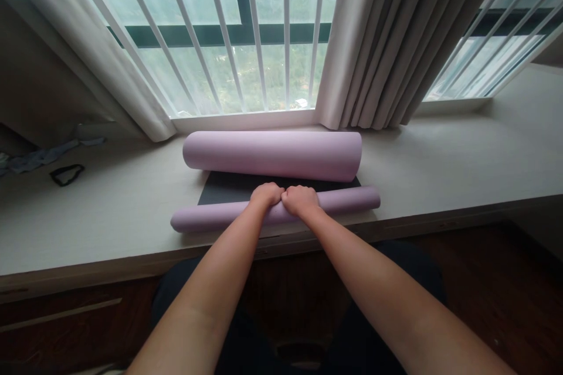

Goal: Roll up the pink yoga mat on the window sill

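A pinkish-purple yoga mat (272,155) lies on the pale window ledge, rolled up from both ends. Its thicker roll rests at the back, and the thinner roll sits near the ledge's front edge, slightly tilted. Between the two rolls a flat stretch of the mat's dark grey side shows. My left hand (267,194) is closed over the middle of the thinner roll. Right beside it, almost touching, my right hand (301,198) is wrapped over the same roll. The undersides of both hands and the fingertips are hidden.
Behind the mat stands a window with white vertical bars (287,29). Grey curtains (378,41) hang on both sides down to the ledge (440,170). A black band (67,175) and some crumpled grey cloth (44,155) lie at the left. Dark floor is below the ledge.
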{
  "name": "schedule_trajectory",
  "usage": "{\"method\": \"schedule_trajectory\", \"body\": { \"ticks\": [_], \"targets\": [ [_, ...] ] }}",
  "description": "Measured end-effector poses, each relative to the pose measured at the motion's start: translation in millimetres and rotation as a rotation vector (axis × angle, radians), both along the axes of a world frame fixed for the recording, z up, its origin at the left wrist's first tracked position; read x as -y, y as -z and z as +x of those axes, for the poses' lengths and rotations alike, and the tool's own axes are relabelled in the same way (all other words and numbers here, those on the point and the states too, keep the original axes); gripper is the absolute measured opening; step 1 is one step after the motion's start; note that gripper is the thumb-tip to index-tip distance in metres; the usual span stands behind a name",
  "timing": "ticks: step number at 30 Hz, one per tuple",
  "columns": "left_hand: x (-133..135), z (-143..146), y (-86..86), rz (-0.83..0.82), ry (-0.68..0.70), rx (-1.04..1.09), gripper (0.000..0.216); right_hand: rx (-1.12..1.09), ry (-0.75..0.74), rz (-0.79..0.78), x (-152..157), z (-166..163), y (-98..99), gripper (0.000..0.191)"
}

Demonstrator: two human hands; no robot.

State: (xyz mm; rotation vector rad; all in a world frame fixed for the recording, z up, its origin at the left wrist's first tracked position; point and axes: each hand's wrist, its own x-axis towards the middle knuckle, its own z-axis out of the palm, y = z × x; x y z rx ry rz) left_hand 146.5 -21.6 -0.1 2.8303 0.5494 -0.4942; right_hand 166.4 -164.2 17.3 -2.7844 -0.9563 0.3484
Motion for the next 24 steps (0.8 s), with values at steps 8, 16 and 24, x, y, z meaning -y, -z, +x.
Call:
{"method": "schedule_trajectory", "body": {
  "ticks": [8,16,24],
  "targets": [
    [6.7,-0.7,-3.0,-0.051,-0.065,-0.028,0.052,0.088,0.031,0.002,7.5,-12.1,0.3,0.051],
    [14.2,-10.8,-10.2,-0.049,-0.103,-0.004,0.053,0.156,0.006,0.02,11.7,-18.7,3.9,0.043],
    [13.0,-8.0,-12.5,-0.06,-0.047,-0.041,0.047,0.12,-0.016,-0.008,10.3,-15.9,2.9,0.046]
  ]
}}
